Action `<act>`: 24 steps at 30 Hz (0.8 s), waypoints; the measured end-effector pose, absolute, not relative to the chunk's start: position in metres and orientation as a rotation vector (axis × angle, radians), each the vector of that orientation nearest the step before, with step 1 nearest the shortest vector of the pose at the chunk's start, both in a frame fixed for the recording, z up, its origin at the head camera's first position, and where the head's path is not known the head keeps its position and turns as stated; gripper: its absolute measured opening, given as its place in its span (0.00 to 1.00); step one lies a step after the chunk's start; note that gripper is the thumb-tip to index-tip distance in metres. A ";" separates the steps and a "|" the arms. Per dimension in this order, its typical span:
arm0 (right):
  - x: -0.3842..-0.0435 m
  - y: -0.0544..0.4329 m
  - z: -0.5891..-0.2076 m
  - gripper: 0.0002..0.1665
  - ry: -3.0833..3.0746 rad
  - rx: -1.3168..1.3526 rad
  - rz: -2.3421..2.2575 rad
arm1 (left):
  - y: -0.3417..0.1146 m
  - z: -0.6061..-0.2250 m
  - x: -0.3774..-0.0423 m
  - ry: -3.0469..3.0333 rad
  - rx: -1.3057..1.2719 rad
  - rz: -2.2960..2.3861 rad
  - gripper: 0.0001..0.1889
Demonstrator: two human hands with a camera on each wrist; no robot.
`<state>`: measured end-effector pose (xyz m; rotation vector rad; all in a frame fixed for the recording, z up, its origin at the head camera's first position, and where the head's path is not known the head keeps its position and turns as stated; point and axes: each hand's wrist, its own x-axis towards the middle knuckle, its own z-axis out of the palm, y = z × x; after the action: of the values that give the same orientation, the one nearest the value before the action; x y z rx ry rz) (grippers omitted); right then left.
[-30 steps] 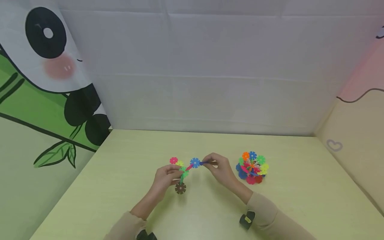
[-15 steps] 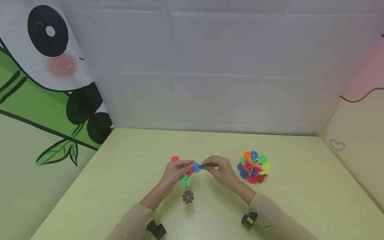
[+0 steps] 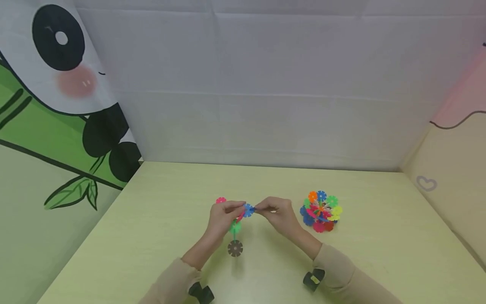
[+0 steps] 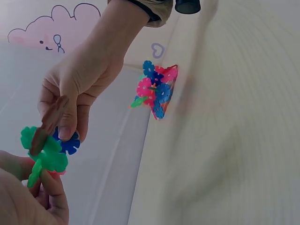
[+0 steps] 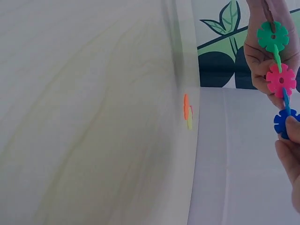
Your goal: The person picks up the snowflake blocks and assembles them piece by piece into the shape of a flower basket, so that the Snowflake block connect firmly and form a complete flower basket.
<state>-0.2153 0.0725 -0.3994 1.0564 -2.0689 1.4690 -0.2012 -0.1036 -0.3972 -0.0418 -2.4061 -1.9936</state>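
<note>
A chain of slotted snowflake discs hangs between the two hands above the table. My left hand [image 3: 221,218] pinches it at the pink disc [image 5: 281,80] and the light blue disc [image 3: 248,210]. Below that hand dangle a green disc [image 3: 235,227] and, lowest, a brown disc [image 3: 235,248]. A second green disc, edge-on, links pieces in the right wrist view. My right hand [image 3: 280,213] pinches a dark blue disc [image 5: 283,123] between thumb and fingers, and it meets the light blue disc. The fingers cover part of that joint.
A cluster of many-coloured snowflake discs [image 3: 320,211] stands on the table [image 3: 171,190] to the right of the hands. Beyond the left hand, a pink disc [image 3: 221,200] shows; an orange disc [image 5: 186,107] stands edge-on there. A white cloth wall [image 3: 243,118] borders the back.
My left hand has moved right and shifted its grip from the green discs to the pink and light blue ones. The brown disc swung lower. The right hand stays about where it was.
</note>
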 end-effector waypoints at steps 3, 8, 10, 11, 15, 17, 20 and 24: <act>-0.224 0.070 -0.407 0.07 -2.167 1.063 1.545 | -0.112 -0.399 -0.203 -2.436 -0.029 -1.961 0.10; -0.238 0.064 -0.405 0.18 -2.419 0.997 1.668 | -0.138 -0.398 -0.207 -2.446 0.082 -1.930 0.11; -0.247 0.060 -0.407 0.20 -2.516 0.943 1.668 | -0.151 -0.396 -0.206 -2.448 0.143 -1.902 0.12; -0.252 0.056 -0.410 0.20 -2.561 0.915 1.660 | -0.157 -0.395 -0.206 -2.445 0.168 -1.893 0.12; -0.273 0.040 -0.430 0.19 -2.715 0.888 1.634 | -0.174 -0.392 -0.202 -2.460 0.226 -1.852 0.13; -0.282 0.032 -0.441 0.19 -2.781 0.930 1.618 | -0.179 -0.391 -0.199 -2.467 0.236 -1.850 0.14; -0.293 0.023 -0.454 0.18 -2.874 1.007 1.587 | -0.184 -0.392 -0.196 -2.486 0.265 -1.847 0.14; -0.300 0.014 -0.461 0.18 -2.964 1.103 1.402 | -0.187 -0.393 -0.192 -2.504 0.287 -1.838 0.15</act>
<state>-0.2997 0.0140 -0.4607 1.1030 -2.9635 1.4023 -0.1923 -0.1872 -0.3926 0.2866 -2.5041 -1.8378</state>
